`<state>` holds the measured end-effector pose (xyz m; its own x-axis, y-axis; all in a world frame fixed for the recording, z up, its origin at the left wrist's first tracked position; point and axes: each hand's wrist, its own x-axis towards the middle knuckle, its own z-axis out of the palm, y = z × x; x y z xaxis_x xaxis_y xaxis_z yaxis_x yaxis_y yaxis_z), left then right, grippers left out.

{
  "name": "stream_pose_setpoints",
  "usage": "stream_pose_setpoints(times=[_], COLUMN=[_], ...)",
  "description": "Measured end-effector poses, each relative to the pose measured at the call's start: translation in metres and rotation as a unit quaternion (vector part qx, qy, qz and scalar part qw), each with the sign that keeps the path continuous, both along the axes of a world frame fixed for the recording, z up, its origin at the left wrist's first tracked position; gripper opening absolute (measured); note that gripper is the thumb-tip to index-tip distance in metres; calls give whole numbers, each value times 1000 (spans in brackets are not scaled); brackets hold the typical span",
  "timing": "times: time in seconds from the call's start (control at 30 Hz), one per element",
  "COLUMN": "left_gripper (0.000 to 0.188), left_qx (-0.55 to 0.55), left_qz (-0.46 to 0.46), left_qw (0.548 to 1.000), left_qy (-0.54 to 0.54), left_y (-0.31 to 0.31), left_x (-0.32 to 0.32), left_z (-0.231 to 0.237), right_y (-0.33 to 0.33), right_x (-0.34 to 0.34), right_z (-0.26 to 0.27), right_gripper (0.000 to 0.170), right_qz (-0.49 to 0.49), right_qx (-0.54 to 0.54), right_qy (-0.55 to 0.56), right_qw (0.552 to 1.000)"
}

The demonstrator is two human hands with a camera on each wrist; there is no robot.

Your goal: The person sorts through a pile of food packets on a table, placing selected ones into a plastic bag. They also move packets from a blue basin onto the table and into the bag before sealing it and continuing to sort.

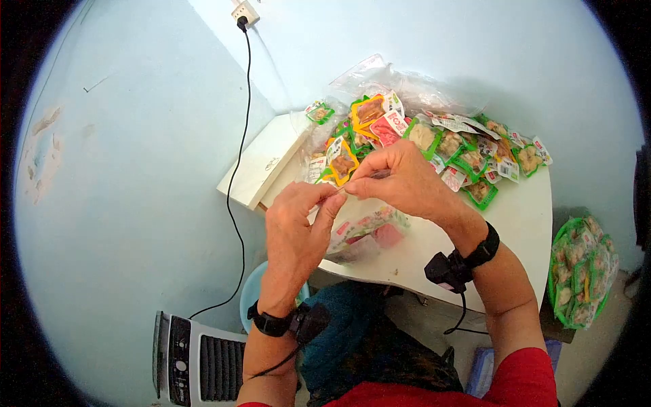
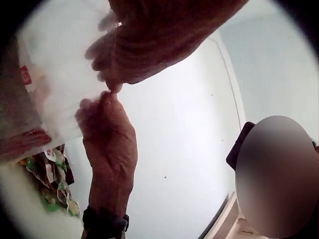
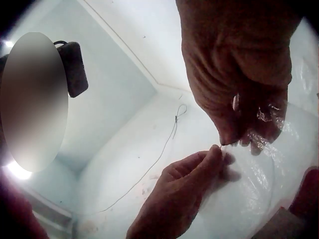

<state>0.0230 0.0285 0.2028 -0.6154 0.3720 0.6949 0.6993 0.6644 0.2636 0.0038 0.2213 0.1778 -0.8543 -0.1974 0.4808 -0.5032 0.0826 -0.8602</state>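
A clear plastic bag (image 1: 366, 234) with printed patterns and pink contents hangs below both hands, over the table's near edge. The left hand (image 1: 296, 220) pinches its top edge between thumb and forefinger. Close against it, the right hand (image 1: 405, 178) pinches the same edge, fingertips nearly touching the left ones. From below, the left wrist view shows the translucent bag (image 2: 65, 64) beside the left hand (image 2: 154, 40) and right hand (image 2: 109, 144). In the right wrist view the shiny film (image 3: 259, 174) lies past the right hand (image 3: 239, 64) and left hand (image 3: 179, 194).
Behind the hands, small green, yellow and red food packets (image 1: 471, 159) are piled on the white table (image 1: 519, 234), with clear plastic bags (image 1: 434, 91) behind. A green basket (image 1: 555, 271) of packets stands at right. Lower left are a blue basin (image 1: 251, 292) and a vented appliance (image 1: 203, 359).
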Motion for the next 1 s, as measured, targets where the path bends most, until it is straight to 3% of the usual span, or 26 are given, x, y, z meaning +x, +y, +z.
stream_pose_setpoints(times=[0.17,0.3,0.8,0.9,1.0], left_gripper=[10,10,12,12,10], left_qx=[11,8,13,-6,17], left_qz=[-1,-2,34,41,28], left_qw=[1000,999,999,998,998], left_qy=[23,34,39,51,51], left_y=[-2,-6,-18,-23,-26], left_x=[0,0,-13,-15,-12], left_z=[-6,-9,-3,-6,-8], right_y=[4,23,-7,-6,-4], right_x=[-5,-2,-11,-17,-15], right_z=[-3,8,-9,-15,-9], right_gripper=[15,14,15,17,17], right_qz=[14,-19,-58,-109,-112], right_qx=[27,11,-168,-118,-174], right_qy=[55,35,1,44,-4], right_qw=[998,999,984,986,978])
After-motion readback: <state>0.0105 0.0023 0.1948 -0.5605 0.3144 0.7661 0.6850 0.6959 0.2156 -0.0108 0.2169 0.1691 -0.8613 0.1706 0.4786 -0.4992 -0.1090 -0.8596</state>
